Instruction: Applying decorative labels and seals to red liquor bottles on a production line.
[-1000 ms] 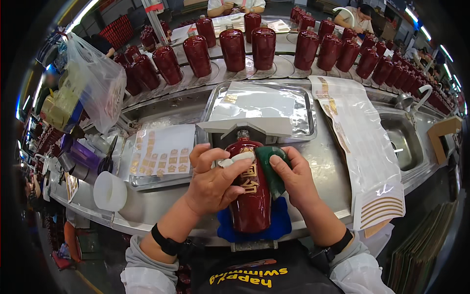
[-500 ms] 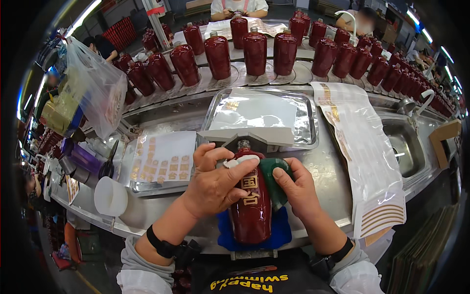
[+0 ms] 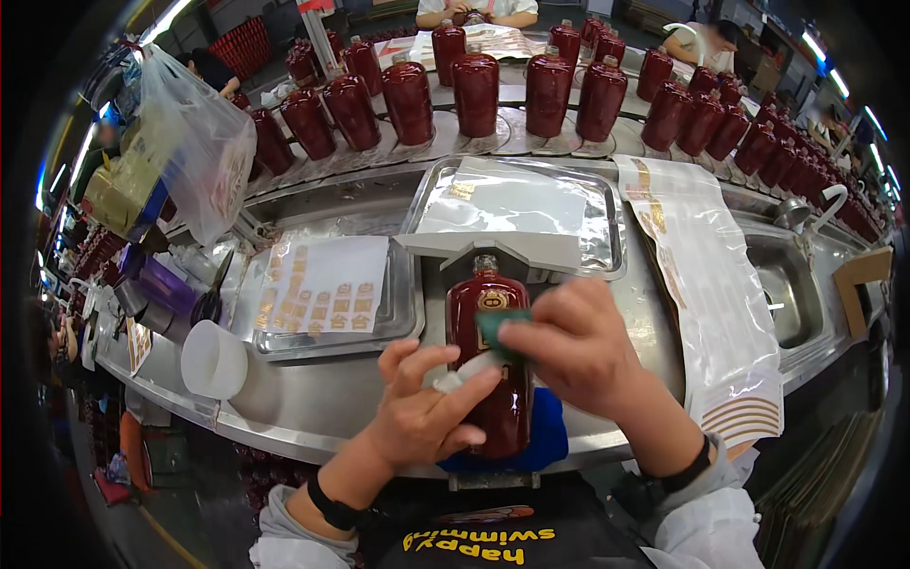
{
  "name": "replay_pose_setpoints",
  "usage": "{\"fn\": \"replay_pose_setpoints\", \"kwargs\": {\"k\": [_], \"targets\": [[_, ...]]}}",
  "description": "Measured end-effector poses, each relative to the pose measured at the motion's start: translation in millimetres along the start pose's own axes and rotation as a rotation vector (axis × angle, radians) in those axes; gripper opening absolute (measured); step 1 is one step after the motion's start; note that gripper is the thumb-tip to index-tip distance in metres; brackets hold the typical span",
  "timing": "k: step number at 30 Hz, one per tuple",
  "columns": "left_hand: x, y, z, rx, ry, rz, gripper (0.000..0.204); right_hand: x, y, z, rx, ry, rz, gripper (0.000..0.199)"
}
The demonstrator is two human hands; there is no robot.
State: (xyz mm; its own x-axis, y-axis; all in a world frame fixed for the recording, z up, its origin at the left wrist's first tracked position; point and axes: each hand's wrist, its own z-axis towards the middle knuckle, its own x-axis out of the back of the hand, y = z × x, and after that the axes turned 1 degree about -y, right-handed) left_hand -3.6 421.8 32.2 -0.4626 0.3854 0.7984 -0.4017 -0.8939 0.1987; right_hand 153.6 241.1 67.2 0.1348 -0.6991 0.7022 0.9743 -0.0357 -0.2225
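Note:
A dark red glossy bottle with gold lettering lies face up in front of me, its neck toward a grey notched rest and its base over a blue cloth. My right hand pinches a dark green cloth against the bottle's middle, covering part of the lettering. On the bottle's left side, my left hand has its fingers spread, and the index finger reaches onto the glass. A white covering wraps a finger of that hand. Nothing is gripped in it.
A metal tray with a sheet of gold stickers stands left, beside a white cup. Behind is another tray; right are long sticker sheets and a sink. Red bottles line the conveyor. Co-workers sit beyond.
My right hand has brought the green cloth from the bottle's right side over its front. My left hand has shifted down toward the lower lettering. The whole view has tilted slightly.

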Motion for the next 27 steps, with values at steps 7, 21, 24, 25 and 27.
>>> {"fn": "replay_pose_setpoints", "kwargs": {"k": [7,21,24,25,27], "targets": [[12.5,-13.1,-36.8,0.189,0.212,-0.247,0.039,-12.0,-7.7,31.8,0.029,-0.073,0.109,0.026],[9.7,-90.4,-16.0,0.111,0.24,-0.13,0.044,-110.4,-27.9,21.0,-1.127,0.453,1.236,0.017],[15.5,-108.3,-21.5,0.096,0.23,-0.137,0.044,-123.7,-30.4,26.4,-1.136,0.477,1.277,0.016],[20.5,-114.8,-20.8,0.065,0.197,-0.109,0.044,-128.5,-32.5,27.4,-1.129,0.479,1.269,0.015],[35.4,-125.0,-12.4,-0.01,0.103,-0.051,0.045,-136.4,-39.1,29.9,-1.13,0.48,1.257,0.015]]}}
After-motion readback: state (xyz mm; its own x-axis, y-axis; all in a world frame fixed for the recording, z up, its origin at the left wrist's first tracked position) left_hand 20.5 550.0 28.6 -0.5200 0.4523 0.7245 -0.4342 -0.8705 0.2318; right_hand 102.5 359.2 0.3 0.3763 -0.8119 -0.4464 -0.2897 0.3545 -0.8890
